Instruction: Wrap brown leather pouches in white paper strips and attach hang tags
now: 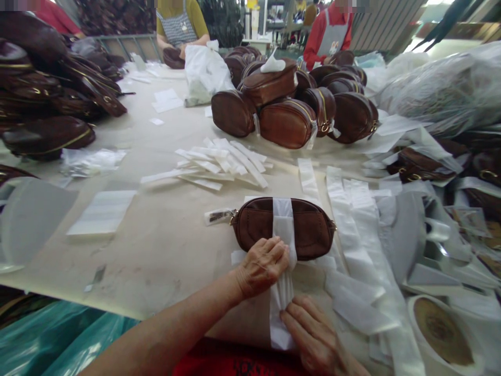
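Observation:
A dark brown oval leather bag (313, 230) lies flat on the table in front of me. One white paper strip (282, 211) runs across its middle and down toward my body. With fingers together, my left hand (266, 263) presses the strip at the bag's lower edge. Closer to me, my right hand (311, 329) grips the strip's right edge, its fingertips partly hidden. A wrapped metal zipper pull (219, 216) sticks out at the bag's left end.
Several finished-looking brown bags (287, 122) are heaped at the back, with more bags (47, 136) piled left. Loose paper strips (223, 162) lie beyond my bag. A tape roll (440, 331) and a tape dispenser (426, 256) stand right. Two co-workers (183, 26) handle bags across the table.

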`<state>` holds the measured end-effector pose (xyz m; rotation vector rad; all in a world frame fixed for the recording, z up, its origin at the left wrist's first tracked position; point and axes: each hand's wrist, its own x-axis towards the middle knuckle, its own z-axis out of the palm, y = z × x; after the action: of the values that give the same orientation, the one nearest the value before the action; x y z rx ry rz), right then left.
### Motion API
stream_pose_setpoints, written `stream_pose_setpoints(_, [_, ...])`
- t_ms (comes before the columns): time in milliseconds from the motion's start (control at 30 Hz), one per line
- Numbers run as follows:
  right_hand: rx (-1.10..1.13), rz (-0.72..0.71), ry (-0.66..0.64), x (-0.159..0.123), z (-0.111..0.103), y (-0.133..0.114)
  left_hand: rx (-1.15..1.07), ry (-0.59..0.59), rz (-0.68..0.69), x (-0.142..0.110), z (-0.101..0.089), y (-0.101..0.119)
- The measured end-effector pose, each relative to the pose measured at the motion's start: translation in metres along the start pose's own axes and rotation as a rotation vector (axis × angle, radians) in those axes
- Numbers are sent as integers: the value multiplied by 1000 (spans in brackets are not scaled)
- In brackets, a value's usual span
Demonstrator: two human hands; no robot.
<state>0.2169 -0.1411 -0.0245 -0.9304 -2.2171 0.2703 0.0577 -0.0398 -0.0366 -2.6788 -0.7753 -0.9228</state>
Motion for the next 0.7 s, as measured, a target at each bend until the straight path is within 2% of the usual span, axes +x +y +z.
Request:
stream_pose_setpoints(133, [-2,-53,-31,16,-18,8,16,-56,62,1,-2,-3])
stream_pose_setpoints(300, [-2,-145,54,54,-33,34,-4,-229,99,1,-5,-10])
stream_pose_setpoints(467, [47,-105,111,79,-29,59,-263,-385,20,-4,-11,-15])
stream_pose_setpoints(533, [50,-71,120,84,-26,67,-365,-378,-20,-6,-11,-17])
stream_pose_setpoints(700, [71,67,78,91,-17,83,-470,-178,-60,-5,-8,-17])
